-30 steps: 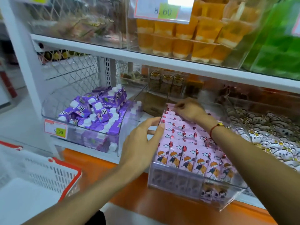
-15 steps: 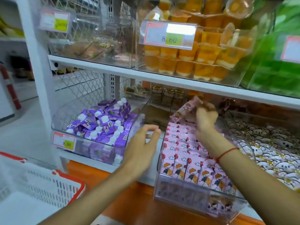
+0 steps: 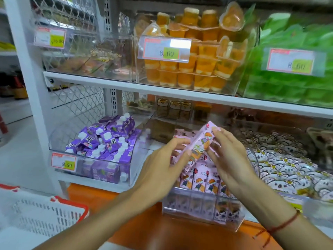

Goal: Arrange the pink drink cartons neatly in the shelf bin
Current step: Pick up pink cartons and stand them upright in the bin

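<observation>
A clear shelf bin (image 3: pixel 201 208) on the lower shelf holds several pink drink cartons (image 3: pixel 198 183) standing in rows, printed with a cartoon child. Above the bin, one pink carton (image 3: pixel 200 145) is lifted and tilted, its top pointing up and to the right. My left hand (image 3: pixel 162 168) pinches its lower left edge between thumb and fingers. My right hand (image 3: pixel 228 159) grips its right side, fingertips near the top. The hands hide the back rows of the bin.
A bin of purple cartons (image 3: pixel 106 141) sits to the left, a bin of white cartoon packets (image 3: pixel 281 159) to the right. The upper shelf edge (image 3: pixel 162 91) with orange jelly cups (image 3: pixel 194 65) hangs just above. A white basket with a red rim (image 3: pixel 41 213) is at lower left.
My right hand lifted one pink carton from the back of the bin and brought it forward. My left hand rose from the bin's left wall and took hold of the carton.
</observation>
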`<state>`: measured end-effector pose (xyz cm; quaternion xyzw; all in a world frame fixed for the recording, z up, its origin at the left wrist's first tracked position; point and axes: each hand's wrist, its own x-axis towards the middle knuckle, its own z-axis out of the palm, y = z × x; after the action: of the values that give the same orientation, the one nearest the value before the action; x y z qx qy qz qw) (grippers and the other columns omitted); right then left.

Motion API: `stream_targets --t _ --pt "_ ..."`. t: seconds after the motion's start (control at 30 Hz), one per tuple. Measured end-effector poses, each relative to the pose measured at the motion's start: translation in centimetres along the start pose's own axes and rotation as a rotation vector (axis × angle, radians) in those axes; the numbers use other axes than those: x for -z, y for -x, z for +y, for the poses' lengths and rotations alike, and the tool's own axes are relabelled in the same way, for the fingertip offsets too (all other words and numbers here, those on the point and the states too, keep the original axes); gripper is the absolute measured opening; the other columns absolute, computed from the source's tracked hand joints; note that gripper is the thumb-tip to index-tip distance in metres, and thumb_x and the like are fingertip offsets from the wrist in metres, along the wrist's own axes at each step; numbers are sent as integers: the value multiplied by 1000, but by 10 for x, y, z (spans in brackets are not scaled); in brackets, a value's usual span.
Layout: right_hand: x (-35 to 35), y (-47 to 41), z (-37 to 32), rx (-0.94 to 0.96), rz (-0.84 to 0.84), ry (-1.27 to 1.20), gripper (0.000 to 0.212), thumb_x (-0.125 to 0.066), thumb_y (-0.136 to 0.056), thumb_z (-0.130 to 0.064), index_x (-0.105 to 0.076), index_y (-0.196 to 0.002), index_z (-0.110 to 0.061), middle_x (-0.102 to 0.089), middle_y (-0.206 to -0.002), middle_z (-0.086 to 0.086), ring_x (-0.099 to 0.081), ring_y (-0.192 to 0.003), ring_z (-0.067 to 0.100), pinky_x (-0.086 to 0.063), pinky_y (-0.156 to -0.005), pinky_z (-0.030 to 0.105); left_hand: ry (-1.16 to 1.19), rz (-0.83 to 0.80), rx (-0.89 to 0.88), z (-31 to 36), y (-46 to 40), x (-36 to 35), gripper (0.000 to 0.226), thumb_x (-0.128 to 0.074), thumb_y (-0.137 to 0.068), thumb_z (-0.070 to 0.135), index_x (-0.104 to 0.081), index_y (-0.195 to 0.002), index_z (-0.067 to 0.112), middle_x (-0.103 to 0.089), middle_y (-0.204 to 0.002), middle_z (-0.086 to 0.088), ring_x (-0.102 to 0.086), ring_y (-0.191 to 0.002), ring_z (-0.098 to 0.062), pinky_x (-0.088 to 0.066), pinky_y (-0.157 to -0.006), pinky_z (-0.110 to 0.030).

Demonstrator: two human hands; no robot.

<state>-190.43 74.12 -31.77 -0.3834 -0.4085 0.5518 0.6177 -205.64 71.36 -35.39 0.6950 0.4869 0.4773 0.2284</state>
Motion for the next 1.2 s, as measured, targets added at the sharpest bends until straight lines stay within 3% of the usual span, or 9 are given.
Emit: stream_targets --t 0.13,0.23,0.33,0.5,0.6,0.7,0.87,1.0,1.2 --pt "8 -3 1 -23 -162 -9 22 -53 -95 -23 -63 -109 -10 -72 -86 -4 -68 -81 4 -54 -73 16 114 1 27 -1 -6 3 16 -56 -95 31 -58 -99 46 -68 -100 23 -62 -92 7 -50 -67 -10" --pt "15 -6 9 -69 -279 55 33 -60 -86 -32 -62 -112 -12 -72 -103 -1 -66 -97 12 -54 -86 24 164 38 65 -3 -9 1 13 -57 -92 32 -59 -98 43 -70 -94 19 -64 -86 4 -47 -63 -7" --pt "17 -8 17 -106 -365 60 22 -60 -87 -29 -69 -104 -19 -72 -104 1 -67 -93 9 -53 -77 20 137 54 44 -5 -6 -3 13 -58 -90 41 -55 -102 43 -67 -93 31 -63 -84 10 -48 -66 -7" --pt "15 -10 17 -18 -324 155 27 -53 -95 -24 -60 -119 -15 -73 -106 -2 -68 -96 6 -52 -72 15 -79 116 -38 -5 -6 -6 19 -55 -90 50 -54 -108 43 -65 -102 29 -62 -92 8 -54 -76 -28" --pt "13 -8 16 31 -264 151 30 -58 -93 -23 -59 -121 -13 -71 -109 5 -69 -95 12 -53 -70 17 -205 139 -126 -3 -6 -6 35 -55 -81 62 -48 -111 48 -55 -107 31 -53 -99 8 -50 -76 -23" --pt "11 -5 13 87 -211 200 40 -71 -80 -27 -61 -117 -15 -72 -106 3 -69 -96 14 -53 -69 17 -200 141 -118 -1 -6 -7 42 -57 -75 67 -44 -111 50 -52 -103 32 -54 -91 6 -50 -69 -24" --pt "12 -7 11 52 -284 210 37 -62 -87 -23 -59 -123 -17 -69 -115 -4 -65 -104 7 -48 -80 19 -71 147 -36 -3 -9 -11 36 -65 -82 50 -40 -108 48 -60 -102 32 -61 -86 6 -54 -75 -34" --pt "12 -3 11 68 -325 236 29 -57 -92 -15 -62 -120 -17 -71 -111 -2 -66 -104 9 -52 -80 18 -77 111 -33 -3 -6 -9 22 -59 -91 40 -44 -107 44 -62 -111 29 -61 -100 3 -52 -85 -39" --pt "8 2 15 133 -178 272 36 -74 -77 -23 -62 -109 -13 -71 -102 0 -70 -89 10 -56 -79 21 -63 198 -66 -2 -5 -7 35 -64 -76 58 -59 -108 44 -62 -103 29 -59 -94 5 -51 -77 -22"
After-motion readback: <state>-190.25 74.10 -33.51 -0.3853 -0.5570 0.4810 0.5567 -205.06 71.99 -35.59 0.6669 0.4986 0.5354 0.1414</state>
